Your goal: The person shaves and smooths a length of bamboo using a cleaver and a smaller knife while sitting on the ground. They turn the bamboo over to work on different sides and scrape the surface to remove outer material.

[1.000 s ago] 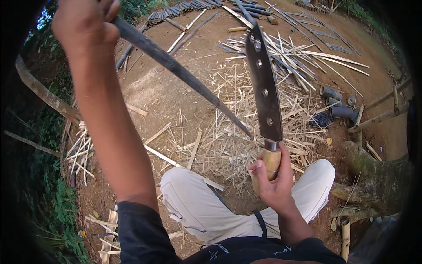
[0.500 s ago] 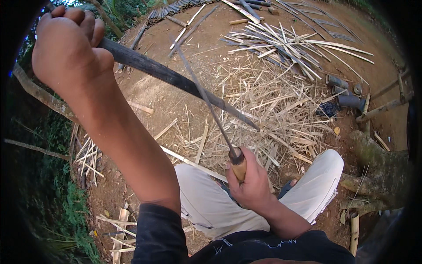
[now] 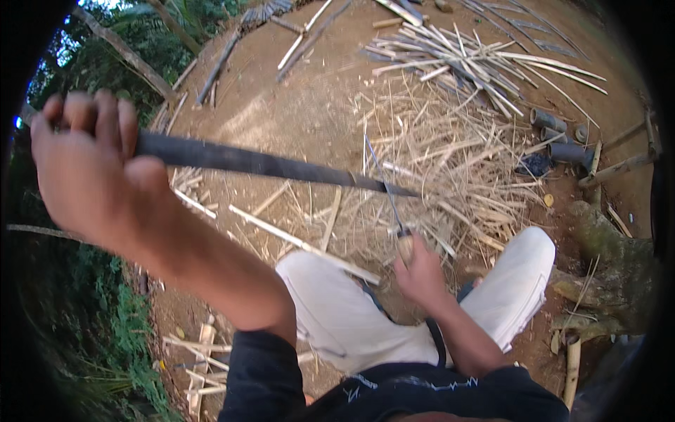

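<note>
Over the heap of pale shavings, a long dark strip points its thin end; my left hand, out left of the heap, curls around the thick end, probably to steady it. At the heap's near edge, my right hand grips a knife by its wooden handle, likely for control.
</note>
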Tool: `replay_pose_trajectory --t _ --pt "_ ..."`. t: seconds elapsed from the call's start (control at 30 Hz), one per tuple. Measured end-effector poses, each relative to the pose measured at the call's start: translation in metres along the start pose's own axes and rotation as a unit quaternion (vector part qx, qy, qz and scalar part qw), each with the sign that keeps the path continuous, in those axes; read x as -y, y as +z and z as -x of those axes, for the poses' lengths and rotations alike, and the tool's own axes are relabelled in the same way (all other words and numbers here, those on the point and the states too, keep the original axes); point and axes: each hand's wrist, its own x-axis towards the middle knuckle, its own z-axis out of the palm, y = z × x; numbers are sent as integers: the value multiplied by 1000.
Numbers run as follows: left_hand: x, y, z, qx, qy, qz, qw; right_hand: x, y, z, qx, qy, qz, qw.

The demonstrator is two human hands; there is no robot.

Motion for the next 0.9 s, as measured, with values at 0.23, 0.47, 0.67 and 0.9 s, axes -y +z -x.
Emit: replay_pose_trajectory --t 0.23,0.47,0.67,0.9 --pt "-3 -57 -24 352 -37 229 907 51 -19 19 0 -108 -102 989" --pt "-4 -83 -30 350 -52 271 895 42 -33 22 20 -96 -97 990" --pt "-15 -61 -4 118 14 39 992 23 9 31 18 -10 -143 990" --pt "-19 -70 4 21 38 -93 995 56 6 51 -28 -194 -126 973"
